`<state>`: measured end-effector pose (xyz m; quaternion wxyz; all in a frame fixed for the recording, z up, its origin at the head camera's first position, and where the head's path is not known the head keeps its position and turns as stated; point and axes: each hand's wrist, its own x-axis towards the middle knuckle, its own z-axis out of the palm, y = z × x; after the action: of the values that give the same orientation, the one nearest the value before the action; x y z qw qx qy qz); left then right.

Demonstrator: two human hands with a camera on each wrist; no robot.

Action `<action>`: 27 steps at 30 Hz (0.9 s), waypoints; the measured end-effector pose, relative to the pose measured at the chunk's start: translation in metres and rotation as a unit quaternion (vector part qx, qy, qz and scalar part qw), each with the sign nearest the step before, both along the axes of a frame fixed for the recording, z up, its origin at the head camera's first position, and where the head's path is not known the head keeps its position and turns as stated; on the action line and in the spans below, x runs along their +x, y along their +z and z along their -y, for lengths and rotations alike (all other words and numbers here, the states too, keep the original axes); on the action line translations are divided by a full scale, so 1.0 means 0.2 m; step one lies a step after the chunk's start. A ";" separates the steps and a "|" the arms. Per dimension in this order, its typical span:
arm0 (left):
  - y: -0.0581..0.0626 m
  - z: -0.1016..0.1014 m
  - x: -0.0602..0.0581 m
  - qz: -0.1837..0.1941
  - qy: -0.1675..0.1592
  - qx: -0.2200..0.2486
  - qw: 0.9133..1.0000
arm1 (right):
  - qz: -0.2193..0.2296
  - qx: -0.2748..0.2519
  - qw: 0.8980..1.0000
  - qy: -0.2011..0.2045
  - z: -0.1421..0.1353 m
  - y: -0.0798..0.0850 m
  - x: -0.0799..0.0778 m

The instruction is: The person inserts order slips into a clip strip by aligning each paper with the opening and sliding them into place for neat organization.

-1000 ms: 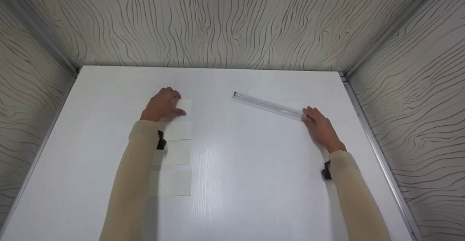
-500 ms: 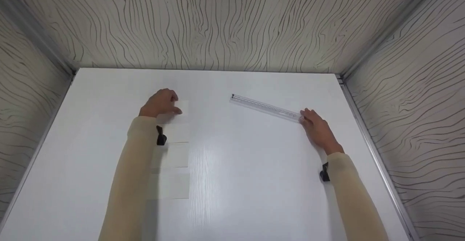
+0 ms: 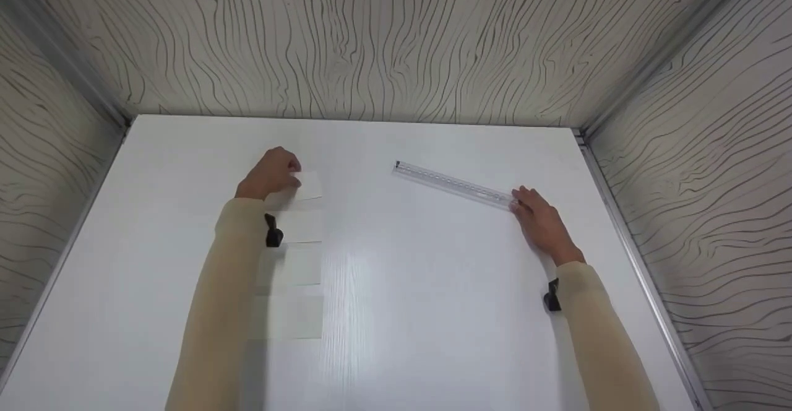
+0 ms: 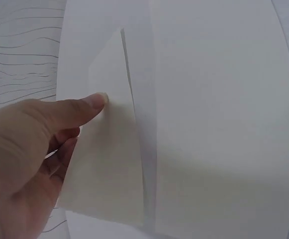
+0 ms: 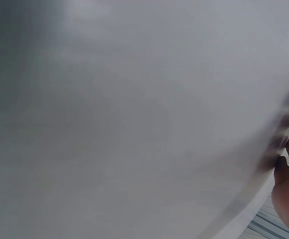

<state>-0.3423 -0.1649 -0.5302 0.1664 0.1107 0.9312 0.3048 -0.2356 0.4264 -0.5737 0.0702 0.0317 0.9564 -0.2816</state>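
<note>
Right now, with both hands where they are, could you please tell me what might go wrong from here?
The left hand pinches the far pale sheet at one side only, so it could bend or turn askew.
That sheet is close to the neighbouring sheet, so a small shift might make them overlap.
The right hand holds the clear ruler near one end, so the other end may swing if that hand moves.

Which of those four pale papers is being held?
The pale rectangular paper nearest the wood-patterned back wall; the left hand pinches it, and no hand holds the other papers.
</note>
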 end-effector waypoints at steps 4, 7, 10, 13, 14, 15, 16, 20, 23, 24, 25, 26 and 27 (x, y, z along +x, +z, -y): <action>0.00 0.00 -0.01 -0.009 -0.001 -0.018 1.000 | -0.001 0.004 1.000 0.004 0.00 -0.01 0.01; 0.01 0.00 -0.01 -0.011 -0.003 -0.022 1.000 | -0.002 0.007 1.000 0.006 0.00 -0.01 0.01; 0.02 -0.01 0.00 -0.016 -0.010 -0.022 1.000 | -0.003 0.006 1.000 0.003 0.00 0.00 0.01; 0.02 -0.02 0.00 -0.018 -0.012 -0.020 1.000 | 0.000 -0.001 1.000 -0.005 0.01 0.00 0.01; 0.03 -0.02 0.00 -0.018 -0.013 -0.018 1.000 | 0.001 -0.001 1.000 -0.006 0.01 0.00 0.01; 0.03 -0.02 0.00 -0.018 -0.015 -0.016 1.000 | 0.002 -0.001 1.000 -0.006 0.01 0.00 0.01; 0.03 -0.02 0.00 -0.019 -0.017 -0.014 1.000 | 0.002 0.000 1.000 -0.006 0.01 0.00 0.01; 0.07 -0.05 -0.01 -0.026 -0.030 -0.014 0.999 | 0.003 0.005 1.000 -0.001 0.01 0.00 0.01; 0.09 -0.06 -0.01 -0.032 -0.034 -0.015 0.999 | 0.006 0.003 1.000 0.001 0.01 0.00 0.01; 0.10 -0.07 -0.01 -0.034 -0.035 -0.014 0.999 | 0.006 0.002 1.000 0.000 0.00 0.00 0.01; 0.10 -0.07 -0.01 -0.036 -0.034 -0.012 0.999 | 0.005 0.001 1.000 0.000 0.00 0.01 0.01; 0.11 -0.07 -0.01 -0.040 -0.031 -0.009 0.999 | 0.005 0.001 1.000 0.000 0.00 0.01 0.01; 0.11 -0.08 -0.01 -0.044 -0.030 -0.006 0.999 | 0.004 0.002 1.000 0.001 0.00 0.01 0.01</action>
<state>-0.3452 -0.1498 -0.5080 0.1355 0.1513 0.9355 0.2891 -0.2342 0.4264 -0.5725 0.0739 0.0321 0.9567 -0.2798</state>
